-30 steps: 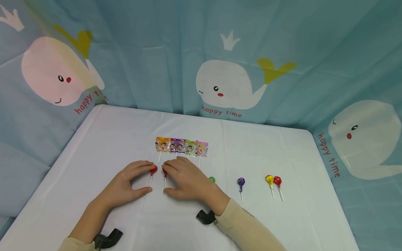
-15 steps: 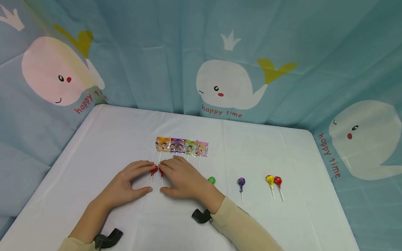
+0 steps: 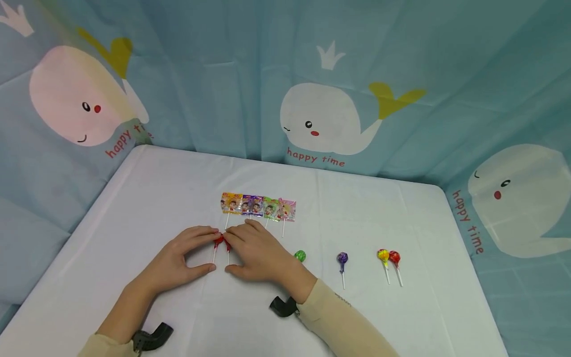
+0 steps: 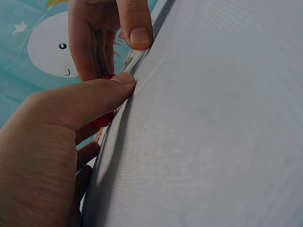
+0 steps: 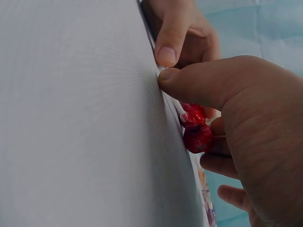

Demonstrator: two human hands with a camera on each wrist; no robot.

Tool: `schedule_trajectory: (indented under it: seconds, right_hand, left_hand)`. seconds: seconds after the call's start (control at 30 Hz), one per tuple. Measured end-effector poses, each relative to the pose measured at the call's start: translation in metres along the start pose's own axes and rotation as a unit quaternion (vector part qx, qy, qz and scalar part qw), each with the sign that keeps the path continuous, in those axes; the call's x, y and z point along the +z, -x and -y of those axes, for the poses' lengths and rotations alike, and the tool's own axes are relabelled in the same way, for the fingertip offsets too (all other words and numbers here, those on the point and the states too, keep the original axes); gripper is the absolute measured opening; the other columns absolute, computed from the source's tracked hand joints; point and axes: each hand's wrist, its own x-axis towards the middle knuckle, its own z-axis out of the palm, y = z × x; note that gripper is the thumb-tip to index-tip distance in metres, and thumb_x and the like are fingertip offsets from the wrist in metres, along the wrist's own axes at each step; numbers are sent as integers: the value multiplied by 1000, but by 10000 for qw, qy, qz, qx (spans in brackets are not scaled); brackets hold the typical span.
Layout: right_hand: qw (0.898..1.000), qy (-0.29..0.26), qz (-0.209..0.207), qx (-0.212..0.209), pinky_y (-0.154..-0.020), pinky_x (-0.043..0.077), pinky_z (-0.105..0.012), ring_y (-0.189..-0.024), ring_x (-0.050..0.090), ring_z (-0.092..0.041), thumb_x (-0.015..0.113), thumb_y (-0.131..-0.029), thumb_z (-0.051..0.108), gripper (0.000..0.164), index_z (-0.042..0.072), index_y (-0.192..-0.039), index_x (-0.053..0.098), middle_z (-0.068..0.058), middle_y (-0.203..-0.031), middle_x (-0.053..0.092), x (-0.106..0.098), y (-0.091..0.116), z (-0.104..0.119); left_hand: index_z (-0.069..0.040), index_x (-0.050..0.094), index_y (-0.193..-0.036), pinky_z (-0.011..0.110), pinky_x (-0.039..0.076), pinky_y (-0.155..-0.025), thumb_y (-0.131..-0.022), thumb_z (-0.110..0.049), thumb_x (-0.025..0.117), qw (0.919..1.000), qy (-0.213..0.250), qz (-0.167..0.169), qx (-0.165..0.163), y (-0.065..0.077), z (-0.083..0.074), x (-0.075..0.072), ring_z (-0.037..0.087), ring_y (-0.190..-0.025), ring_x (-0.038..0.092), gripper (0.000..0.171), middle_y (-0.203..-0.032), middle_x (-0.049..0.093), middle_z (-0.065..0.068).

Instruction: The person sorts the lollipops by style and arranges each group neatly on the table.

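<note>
Lower left of frame, your left hand (image 3: 180,260) pinching a red lollipop (image 3: 218,240), your right hand (image 3: 263,254) another lollipop (image 3: 228,247), mostly hidden

"happy time" is printed in red on the blue curtain (image 3: 214,99), directly beneath the middle whale (image 3: 318,119). The same words appear twice more on the curtain: left of the middle whale, beneath the pink whale (image 3: 76,99), and right of it, along the right-hand whale (image 3: 517,198). Below the middle whale, print on the flat wrappers (image 3: 252,205) and sleeve (image 3: 343,317) is too small to read.
</note>
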Motion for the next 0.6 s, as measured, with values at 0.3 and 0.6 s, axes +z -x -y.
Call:
schedule_trajectory:
  seconds: [0.3,0.6]
  right_hand:
    - [10000,-43,30,-22,-134,23,-46,-145,53,-20,73,-100,57,77,8,-157,57,-4,-154,59,0,0,-2]
    - [9998,-181,83,4,-134,23,-46,-146,51,-20,73,-101,56,78,10,-160,53,-3,-156,58,2,0,-3]
  left_hand:
    - [-26,68,-149,11,27,-121,-76,-17,102,10000,54,1,-30,0,1,0,16,-145,50,81,-154,61,-5]
    - [-25,69,-149,12,26,-122,-75,-16,102,10000,50,-14,-15,0,0,-1,16,-145,50,81,-153,62,-4]
